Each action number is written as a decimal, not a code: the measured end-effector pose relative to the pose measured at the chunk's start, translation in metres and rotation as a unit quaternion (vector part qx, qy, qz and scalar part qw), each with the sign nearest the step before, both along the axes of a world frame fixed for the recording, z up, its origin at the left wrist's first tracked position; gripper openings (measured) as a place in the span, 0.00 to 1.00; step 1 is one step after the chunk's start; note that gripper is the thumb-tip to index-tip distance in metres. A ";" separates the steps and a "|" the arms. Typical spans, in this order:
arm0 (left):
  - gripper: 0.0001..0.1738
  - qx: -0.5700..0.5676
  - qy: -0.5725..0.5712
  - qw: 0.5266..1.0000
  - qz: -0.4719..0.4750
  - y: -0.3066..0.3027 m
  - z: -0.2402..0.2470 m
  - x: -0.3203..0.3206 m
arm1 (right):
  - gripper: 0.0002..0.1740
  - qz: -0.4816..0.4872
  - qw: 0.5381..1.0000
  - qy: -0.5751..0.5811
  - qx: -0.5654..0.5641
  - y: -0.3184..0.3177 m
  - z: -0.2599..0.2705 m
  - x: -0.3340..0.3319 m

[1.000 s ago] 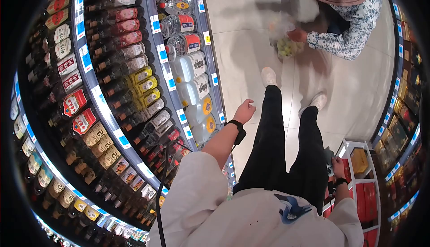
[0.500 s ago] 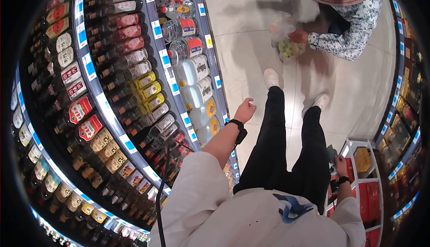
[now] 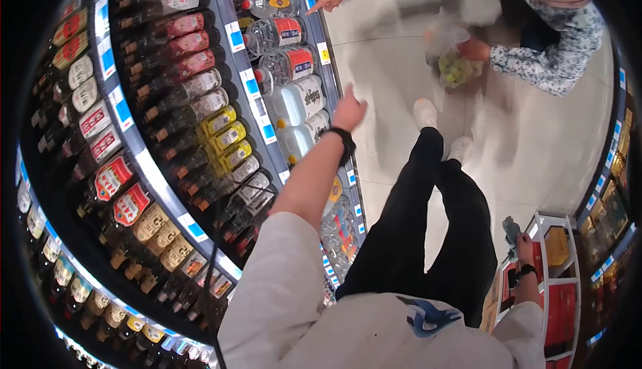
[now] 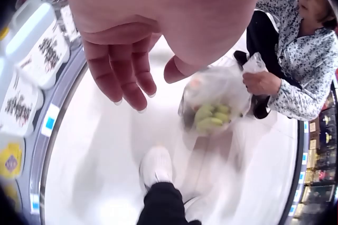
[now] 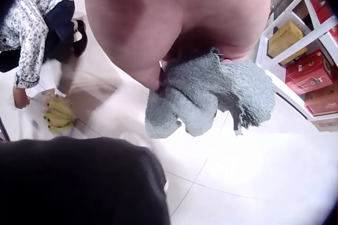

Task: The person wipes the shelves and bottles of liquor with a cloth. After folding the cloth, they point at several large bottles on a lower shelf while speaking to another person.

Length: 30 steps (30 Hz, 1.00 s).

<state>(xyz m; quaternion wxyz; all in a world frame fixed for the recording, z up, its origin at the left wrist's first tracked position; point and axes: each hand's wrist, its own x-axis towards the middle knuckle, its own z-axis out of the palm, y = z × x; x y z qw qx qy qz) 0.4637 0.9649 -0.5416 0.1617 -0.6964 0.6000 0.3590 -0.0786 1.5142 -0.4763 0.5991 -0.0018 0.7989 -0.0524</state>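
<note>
My left hand (image 3: 349, 111) is held out in front of the shelf of large white plastic jugs (image 3: 309, 96), holding nothing. In the left wrist view its fingers (image 4: 122, 74) hang loosely bent, with the thumb apart from them. Down at my right side, my right hand (image 3: 525, 249) grips a grey-green cloth (image 5: 195, 90). The crumpled cloth spills out below the fingers, and part of it is hidden inside the hand.
A person in a floral shirt (image 3: 542, 68) and brimmed hat crouches ahead, holding a plastic bag (image 4: 216, 85) of bananas (image 5: 59, 113) and pointing at the shelf. Dark bottles (image 3: 200, 105) fill the left racks. A white rack (image 3: 543, 243) with red boxes stands right.
My left arm has reached further forward, bringing the hand beside the white jugs. My feet have come closer together. The crouching person has shifted right in view. The cloth stays in my right hand.
</note>
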 end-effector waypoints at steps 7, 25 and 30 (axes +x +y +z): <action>0.34 -0.163 -0.121 0.979 0.003 -0.192 -0.055 0.031 | 0.11 0.060 0.998 0.019 -0.003 0.064 -0.149 -0.031; 0.54 -0.228 -0.201 0.953 0.013 -0.265 -0.153 0.059 | 0.09 -0.041 0.970 0.037 -0.237 -0.090 -0.355 -0.039; 0.53 -0.270 -0.187 0.944 0.000 -0.302 -0.161 0.069 | 0.18 -0.034 0.963 0.022 -0.268 -0.054 -0.408 -0.078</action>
